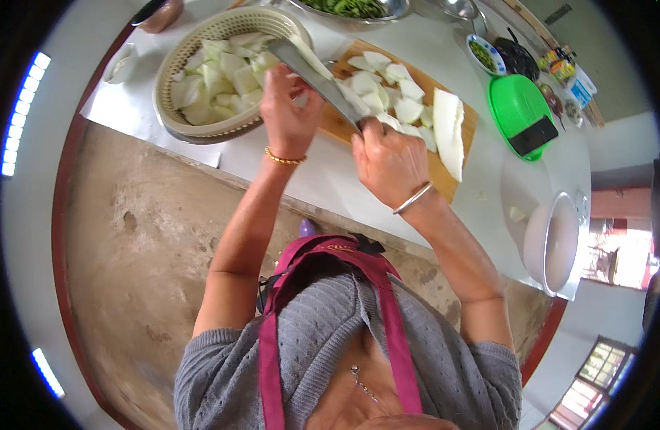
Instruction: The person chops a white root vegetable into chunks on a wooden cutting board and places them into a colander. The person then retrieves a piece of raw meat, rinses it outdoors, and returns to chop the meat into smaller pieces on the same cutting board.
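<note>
My right hand (391, 158) grips the handle of a kitchen knife (319, 80), its broad blade pointing up and left towards the basket. Pale vegetable pieces lie against the far side of the blade. My left hand (291, 110) is beside the blade near the basket's right rim, fingers curled; whether it holds a piece is hidden. White-green vegetable slices (214, 80) fill much of a beige plastic basket (166, 102). More pale slices (409, 109) lie on the wooden cutting board (448, 183), along with a long uncut vegetable piece (448, 131) at its right side.
A metal bowl of leafy greens (351, 8) stands behind the board. To the right are a small bowl of chopped greens (483, 54), a green plastic basket (515, 97) with a black phone (534, 135) on it, and a large pale basin (539, 242) near the table's corner.
</note>
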Demonstrator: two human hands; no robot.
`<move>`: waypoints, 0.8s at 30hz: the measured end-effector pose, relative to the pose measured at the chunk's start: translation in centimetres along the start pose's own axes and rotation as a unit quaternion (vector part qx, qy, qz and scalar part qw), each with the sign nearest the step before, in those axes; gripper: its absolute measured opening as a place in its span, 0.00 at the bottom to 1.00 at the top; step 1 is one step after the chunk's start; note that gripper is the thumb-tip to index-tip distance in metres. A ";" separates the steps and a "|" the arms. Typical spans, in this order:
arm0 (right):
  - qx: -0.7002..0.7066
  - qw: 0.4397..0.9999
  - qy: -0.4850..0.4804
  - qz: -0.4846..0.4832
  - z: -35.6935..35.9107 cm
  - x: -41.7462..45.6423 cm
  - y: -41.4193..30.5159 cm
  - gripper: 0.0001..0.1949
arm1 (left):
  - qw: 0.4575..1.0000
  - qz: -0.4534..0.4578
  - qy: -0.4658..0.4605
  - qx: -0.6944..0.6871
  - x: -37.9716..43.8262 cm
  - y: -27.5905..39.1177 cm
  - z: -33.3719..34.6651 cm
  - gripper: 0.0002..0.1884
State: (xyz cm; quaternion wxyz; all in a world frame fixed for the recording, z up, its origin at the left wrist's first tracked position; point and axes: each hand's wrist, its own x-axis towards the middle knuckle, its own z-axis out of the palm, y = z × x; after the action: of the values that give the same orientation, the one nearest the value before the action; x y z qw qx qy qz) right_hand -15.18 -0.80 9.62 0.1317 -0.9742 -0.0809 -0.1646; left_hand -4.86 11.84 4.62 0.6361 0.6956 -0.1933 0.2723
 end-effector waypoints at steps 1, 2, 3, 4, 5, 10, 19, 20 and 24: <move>0.015 0.999 0.025 -0.034 -0.2 1.3 -0.6 0.05 | 0.999 0.030 0.010 0.010 1.7 -0.3 -1.5 0.16; 0.029 0.998 0.031 -0.055 0.1 2.6 -1.0 0.05 | 0.998 0.038 0.017 0.057 3.2 -0.8 -2.9 0.16; 0.020 0.997 0.035 -0.071 0.6 3.9 -1.4 0.05 | 0.992 0.046 0.027 0.111 5.1 -1.6 -4.9 0.16; 0.008 0.995 0.036 -0.088 0.8 5.0 -1.9 0.06 | 0.980 0.070 0.023 0.184 6.6 -4.0 -7.2 0.16; -0.003 0.994 0.035 -0.101 1.2 5.7 -2.3 0.07 | 0.961 0.013 0.037 0.273 7.6 -4.8 -9.3 0.17; -0.087 0.987 0.016 -0.131 3.1 7.3 -1.4 0.09 | 0.905 0.126 0.121 0.387 8.5 -3.0 -14.8 0.21; -0.123 0.952 0.061 -0.273 4.8 8.2 -3.1 0.15 | 0.845 0.177 -0.311 0.397 7.4 -3.7 -9.7 0.24; -0.123 0.951 0.060 -0.277 4.9 8.2 -3.1 0.15 | 0.836 0.172 -0.323 0.409 7.8 -4.2 -9.9 0.24; -0.125 0.953 0.047 -0.274 5.6 7.4 -3.6 0.15 | 0.740 0.142 -0.386 0.532 9.6 -6.0 -10.4 0.21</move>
State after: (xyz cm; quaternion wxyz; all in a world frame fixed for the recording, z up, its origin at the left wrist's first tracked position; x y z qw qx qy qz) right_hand -7.34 5.10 7.87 -0.0372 -0.9145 -0.3168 -0.2489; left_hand 4.85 23.61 6.37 -0.0124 0.9307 -0.3431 0.1259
